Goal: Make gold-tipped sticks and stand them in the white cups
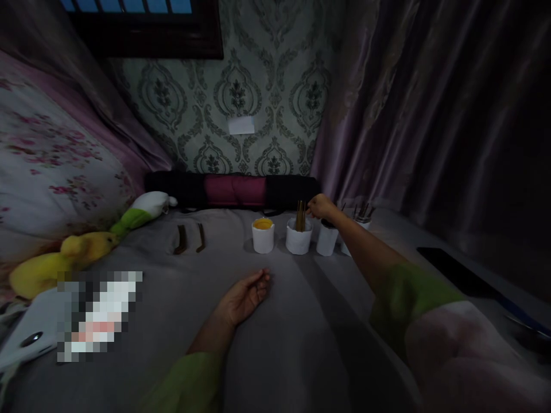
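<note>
Behind the right arm (364, 246), the rightmost cup (365, 224) is half-hidden.

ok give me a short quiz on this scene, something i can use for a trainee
1. Which hand is nearer the upright sticks in the second white container from the left?
2. True or false: the yellow plush toy lies left of the leftmost white container in the picture.
3. What colour shows inside that leftmost container?
a) blue b) yellow c) red

Key:
1. The right hand
2. True
3. b
</note>
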### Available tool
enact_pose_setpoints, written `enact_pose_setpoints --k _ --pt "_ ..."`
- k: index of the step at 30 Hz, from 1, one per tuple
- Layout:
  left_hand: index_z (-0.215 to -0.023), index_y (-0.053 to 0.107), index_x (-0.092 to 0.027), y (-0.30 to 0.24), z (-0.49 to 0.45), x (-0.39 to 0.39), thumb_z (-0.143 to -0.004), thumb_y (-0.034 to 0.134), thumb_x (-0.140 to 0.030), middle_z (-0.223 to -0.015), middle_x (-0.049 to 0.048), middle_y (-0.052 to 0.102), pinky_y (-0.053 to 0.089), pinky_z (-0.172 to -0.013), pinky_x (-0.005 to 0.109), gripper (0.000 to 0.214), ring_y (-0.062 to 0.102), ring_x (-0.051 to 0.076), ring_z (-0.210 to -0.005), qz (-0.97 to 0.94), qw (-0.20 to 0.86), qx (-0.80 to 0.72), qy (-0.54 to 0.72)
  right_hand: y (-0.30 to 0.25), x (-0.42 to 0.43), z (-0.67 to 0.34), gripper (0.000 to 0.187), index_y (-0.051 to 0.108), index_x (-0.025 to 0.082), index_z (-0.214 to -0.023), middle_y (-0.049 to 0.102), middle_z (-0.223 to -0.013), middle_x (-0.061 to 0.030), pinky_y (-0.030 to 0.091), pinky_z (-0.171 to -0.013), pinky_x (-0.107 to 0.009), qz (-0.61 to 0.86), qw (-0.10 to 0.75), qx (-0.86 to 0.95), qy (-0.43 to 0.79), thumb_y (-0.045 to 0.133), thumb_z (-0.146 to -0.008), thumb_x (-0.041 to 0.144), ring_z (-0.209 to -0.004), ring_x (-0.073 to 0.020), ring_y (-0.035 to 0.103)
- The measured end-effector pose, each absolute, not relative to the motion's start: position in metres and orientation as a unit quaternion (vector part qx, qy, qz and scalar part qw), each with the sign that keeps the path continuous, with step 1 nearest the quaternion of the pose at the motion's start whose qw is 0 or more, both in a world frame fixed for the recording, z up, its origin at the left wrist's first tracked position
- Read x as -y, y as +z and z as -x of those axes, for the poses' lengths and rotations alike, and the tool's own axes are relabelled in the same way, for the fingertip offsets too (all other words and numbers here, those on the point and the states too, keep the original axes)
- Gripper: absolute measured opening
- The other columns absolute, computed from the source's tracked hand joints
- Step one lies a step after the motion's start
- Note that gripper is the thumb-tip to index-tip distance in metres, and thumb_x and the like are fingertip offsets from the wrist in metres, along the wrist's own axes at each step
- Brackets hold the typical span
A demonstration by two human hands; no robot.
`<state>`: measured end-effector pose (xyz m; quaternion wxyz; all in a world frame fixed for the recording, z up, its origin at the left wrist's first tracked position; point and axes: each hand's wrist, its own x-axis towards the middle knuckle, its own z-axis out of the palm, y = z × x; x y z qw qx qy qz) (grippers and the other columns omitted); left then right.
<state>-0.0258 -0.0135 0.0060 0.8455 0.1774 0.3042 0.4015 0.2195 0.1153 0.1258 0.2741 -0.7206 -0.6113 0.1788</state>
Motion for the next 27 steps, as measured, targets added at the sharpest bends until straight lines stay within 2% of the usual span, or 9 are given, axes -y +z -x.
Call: enact_pose_setpoints --k 5,14,19,27 --pt "-0.085 0.057 -0.005 0.006 0.026 0.013 -0.078 0.050 -0.010 -0.070 0.0038 0.056 0.041 -0.044 0.015 0.011 0.047 0.003 -0.049 -0.184 0.842 -0.305 0.405 0.129 -0.111 -0.219 0.017 0.060 0.010 -0.072 0.063 -0.061 -0.0051 0.032 -0.036 -0.015 0.720 0.279 0.613 0.170 0.047 -0.080 0.019 -0.033 -0.0027 0.040" --pt "-0.084 0.056 -0.005 0.007 0.026 0.013 -0.079 0.048 -0.010 -0.069 0.0034 0.056 0.042 -0.044 0.015 0.010 0.048 0.003 -0.049 -0.184 0.838 -0.313 0.407 0.126 -0.107 -0.230 0.022 0.061 0.013 -0.080 0.064 -0.064 -0.0039 0.033 -0.038 -0.014 0.703 0.310 0.624 0.142 0.044 -0.081 0.026 -0.041 -0.0049 0.048" --pt "-0.084 0.056 -0.005 0.007 0.026 0.013 -0.079 0.049 -0.010 -0.070 0.0039 0.056 0.042 -0.045 0.015 0.010 0.048 0.003 -0.049 -0.183 0.840 -0.310 0.406 0.127 -0.100 -0.230 0.032 0.061 0.013 -0.079 0.063 -0.063 -0.0037 0.034 -0.041 -0.015 0.688 0.358 0.623 0.097 0.035 -0.085 0.030 -0.041 -0.0052 0.049" --pt "-0.085 0.056 -0.005 0.006 0.027 0.013 -0.079 0.049 -0.011 -0.070 0.0042 0.056 0.042 -0.045 0.016 0.011 0.048 0.004 -0.050 -0.183 0.843 -0.294 0.410 0.120 -0.090 -0.228 0.037 0.062 0.013 -0.074 0.061 -0.057 -0.0025 0.034 -0.042 -0.017 0.670 0.437 0.597 0.068 0.033 -0.084 0.034 -0.041 -0.0068 0.050"
